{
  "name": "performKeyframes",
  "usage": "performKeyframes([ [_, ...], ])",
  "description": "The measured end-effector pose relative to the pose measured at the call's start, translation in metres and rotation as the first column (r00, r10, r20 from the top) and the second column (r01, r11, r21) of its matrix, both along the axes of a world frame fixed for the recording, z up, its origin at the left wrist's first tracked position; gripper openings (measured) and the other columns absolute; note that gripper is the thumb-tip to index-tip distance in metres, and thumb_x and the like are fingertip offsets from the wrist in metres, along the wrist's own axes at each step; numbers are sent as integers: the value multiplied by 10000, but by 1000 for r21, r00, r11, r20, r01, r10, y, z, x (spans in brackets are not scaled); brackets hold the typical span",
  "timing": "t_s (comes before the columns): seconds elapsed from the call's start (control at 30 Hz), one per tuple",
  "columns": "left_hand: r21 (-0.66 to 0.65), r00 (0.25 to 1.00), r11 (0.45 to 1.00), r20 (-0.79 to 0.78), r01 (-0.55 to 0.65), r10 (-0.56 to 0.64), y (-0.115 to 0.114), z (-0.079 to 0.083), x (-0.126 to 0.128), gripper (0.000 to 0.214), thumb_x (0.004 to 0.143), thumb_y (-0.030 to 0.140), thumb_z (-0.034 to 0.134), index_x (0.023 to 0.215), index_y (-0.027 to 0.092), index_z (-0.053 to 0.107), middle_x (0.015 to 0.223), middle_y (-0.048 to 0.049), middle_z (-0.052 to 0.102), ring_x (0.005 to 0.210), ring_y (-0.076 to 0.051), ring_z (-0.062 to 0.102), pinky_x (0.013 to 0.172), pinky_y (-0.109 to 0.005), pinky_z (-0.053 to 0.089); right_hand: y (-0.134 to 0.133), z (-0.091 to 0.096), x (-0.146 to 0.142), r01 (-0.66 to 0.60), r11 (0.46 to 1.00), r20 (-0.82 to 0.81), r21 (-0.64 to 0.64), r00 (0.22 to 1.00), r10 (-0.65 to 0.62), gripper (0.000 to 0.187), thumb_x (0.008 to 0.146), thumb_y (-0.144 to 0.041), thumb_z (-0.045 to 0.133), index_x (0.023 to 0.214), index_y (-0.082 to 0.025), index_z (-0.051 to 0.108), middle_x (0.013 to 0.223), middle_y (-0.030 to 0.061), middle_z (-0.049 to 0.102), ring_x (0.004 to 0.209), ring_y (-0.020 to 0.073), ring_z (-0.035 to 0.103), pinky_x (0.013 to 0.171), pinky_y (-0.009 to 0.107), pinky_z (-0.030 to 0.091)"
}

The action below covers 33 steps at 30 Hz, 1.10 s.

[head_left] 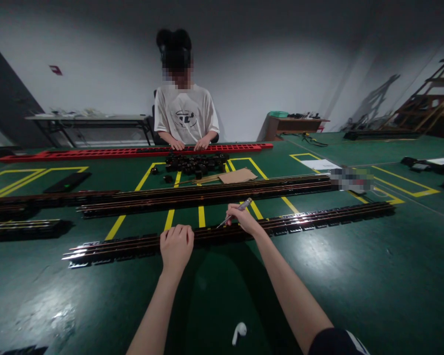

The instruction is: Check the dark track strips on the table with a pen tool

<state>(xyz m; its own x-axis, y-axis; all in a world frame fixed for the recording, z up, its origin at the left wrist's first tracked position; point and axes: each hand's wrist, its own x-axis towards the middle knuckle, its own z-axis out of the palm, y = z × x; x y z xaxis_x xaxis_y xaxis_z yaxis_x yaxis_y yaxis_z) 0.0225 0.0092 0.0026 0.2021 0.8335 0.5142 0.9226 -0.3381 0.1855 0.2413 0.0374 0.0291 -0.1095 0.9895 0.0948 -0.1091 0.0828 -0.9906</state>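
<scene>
A long black rail with copper-coloured strips lies across the green table before me. My left hand grips it left of its middle, fingers curled over the far edge. In my right hand is a slim screwdriver with a greyish handle, pinched between the fingers. Its thin shaft slants down to the left, and the tip is at the rail, just right of my left hand. Whether the tip touches a screw is too small to tell.
Parallel behind lies another black rail. Beyond are a cardboard piece, a pile of black parts and a long red frame. Across the table a person has both hands at the frame. A white earbud lies near me.
</scene>
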Motion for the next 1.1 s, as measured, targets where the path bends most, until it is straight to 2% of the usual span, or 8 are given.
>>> performKeyframes([
  [0.57,-6,1000,1000,25,7,-7,0,0,0,383,918,291,324,896,142,676,885,-93,700,839,-216,625,836,-410,410,3,-3,5,55,998,-70,-23,996,-56,199,598,-247,540,452,-205,412,435,-16,550,393,91,457,407,218,316],
  [1.1,-34,999,999,-4,-42,42,0,5,3,397,911,288,312,864,141,678,886,-95,694,839,-219,608,826,-390,383,2,-4,3,44,999,24,31,999,-45,205,655,-250,523,491,-205,409,452,-25,541,424,96,470,455,222,335],
])
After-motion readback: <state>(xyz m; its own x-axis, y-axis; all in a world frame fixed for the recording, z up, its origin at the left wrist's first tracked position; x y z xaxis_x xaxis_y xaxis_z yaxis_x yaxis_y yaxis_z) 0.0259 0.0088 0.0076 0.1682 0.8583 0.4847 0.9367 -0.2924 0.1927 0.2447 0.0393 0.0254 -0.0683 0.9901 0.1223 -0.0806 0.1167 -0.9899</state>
